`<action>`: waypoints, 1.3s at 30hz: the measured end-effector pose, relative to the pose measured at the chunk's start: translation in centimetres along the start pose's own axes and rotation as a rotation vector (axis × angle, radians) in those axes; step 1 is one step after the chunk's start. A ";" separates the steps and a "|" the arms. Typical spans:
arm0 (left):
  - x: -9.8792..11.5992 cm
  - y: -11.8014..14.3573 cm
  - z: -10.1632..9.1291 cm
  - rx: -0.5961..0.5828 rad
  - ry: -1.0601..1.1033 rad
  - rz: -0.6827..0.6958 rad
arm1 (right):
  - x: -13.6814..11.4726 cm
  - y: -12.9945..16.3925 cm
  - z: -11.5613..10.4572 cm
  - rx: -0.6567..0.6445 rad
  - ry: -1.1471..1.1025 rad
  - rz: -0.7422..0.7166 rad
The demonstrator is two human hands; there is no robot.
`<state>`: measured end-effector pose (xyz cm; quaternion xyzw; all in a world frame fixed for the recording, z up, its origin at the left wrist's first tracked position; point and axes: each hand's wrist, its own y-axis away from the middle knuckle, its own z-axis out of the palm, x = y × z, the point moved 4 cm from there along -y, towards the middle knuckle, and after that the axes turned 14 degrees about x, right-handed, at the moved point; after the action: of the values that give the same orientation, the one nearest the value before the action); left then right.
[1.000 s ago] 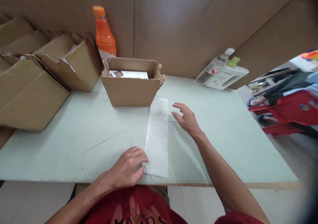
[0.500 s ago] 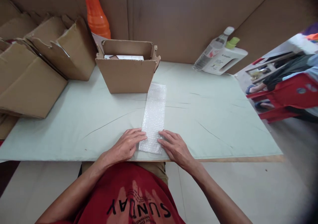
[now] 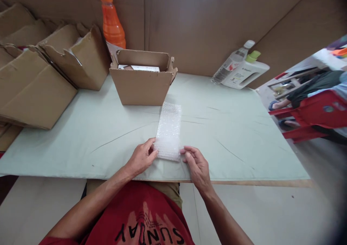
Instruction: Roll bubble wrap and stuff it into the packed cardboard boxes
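Your left hand (image 3: 141, 159) and right hand (image 3: 198, 165) curl at opposite edges of the bubble wrap (image 3: 169, 131); whether pinching, I can't tell

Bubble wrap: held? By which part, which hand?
The left hand is at the left edge of the bubble wrap, the right hand at its right edge, both toward the near end. Whether either grips it or only touches can't be told.

Left hand (image 3: 141, 158), right hand (image 3: 198, 166) flank near end of bubble wrap (image 3: 168, 131); open carton (image 3: 143, 88) beyond.
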<state>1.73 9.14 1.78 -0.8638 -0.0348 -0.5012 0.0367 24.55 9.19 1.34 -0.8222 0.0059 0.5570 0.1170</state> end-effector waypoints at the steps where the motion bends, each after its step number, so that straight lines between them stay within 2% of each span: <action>1: -0.1 -0.2 0.2 0.008 -0.018 -0.013 | -0.2 0.3 -0.5 0.050 0.044 -0.053; 4: -0.4 -0.8 0.5 0.012 -0.118 -0.001 | -1.5 1.5 -1.2 0.106 0.176 -0.317; 7: -0.3 -1.1 0.8 -0.002 -0.236 0.020 | -2.8 2.5 -0.1 -0.011 0.247 -0.584; 10: -0.2 -1.3 1.1 -0.015 -0.327 0.025 | -2.8 2.7 1.6 -0.143 0.377 -0.707; 13: 0.0 -1.1 0.8 0.056 -0.339 0.090 | -1.8 2.1 2.8 -0.202 0.482 -0.733; 16: 0.5 -0.5 0.0 0.160 -0.266 0.283 | -1.1 1.4 3.2 -0.196 0.492 -0.743; 18: 0.8 0.3 -0.4 0.141 -0.219 0.418 | -1.2 1.0 3.2 -0.183 0.443 -0.740; 20: 0.8 1.1 -0.6 0.077 -0.185 0.482 | -1.7 0.7 3.1 -0.167 0.370 -0.701; 22: 0.6 1.7 -0.7 0.042 -0.149 0.459 | -2.1 0.6 2.9 -0.177 0.302 -0.615; 26: -0.2 2.3 -0.7 0.034 -0.086 0.309 | -2.2 0.6 2.7 -0.254 0.215 -0.400; 28: -0.4 2.1 -0.5 0.028 -0.079 0.235 | -2.3 0.7 2.2 -0.195 0.209 -0.376; 31: -0.4 1.4 -0.4 0.015 -0.111 0.132 | -2.9 1.2 1.2 -0.009 0.261 -0.493; 33: -0.4 0.8 -0.3 0.008 -0.157 0.089 | -3.5 1.7 0.8 0.038 0.293 -0.602; 39: -0.2 -0.2 0.2 0.070 -0.311 0.121 | -3.0 2.5 2.3 -0.169 0.422 -0.770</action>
<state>1.73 9.39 1.49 -0.9297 -0.0052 -0.3569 0.0909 20.97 6.85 2.84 -0.8667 -0.3224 0.2916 0.2445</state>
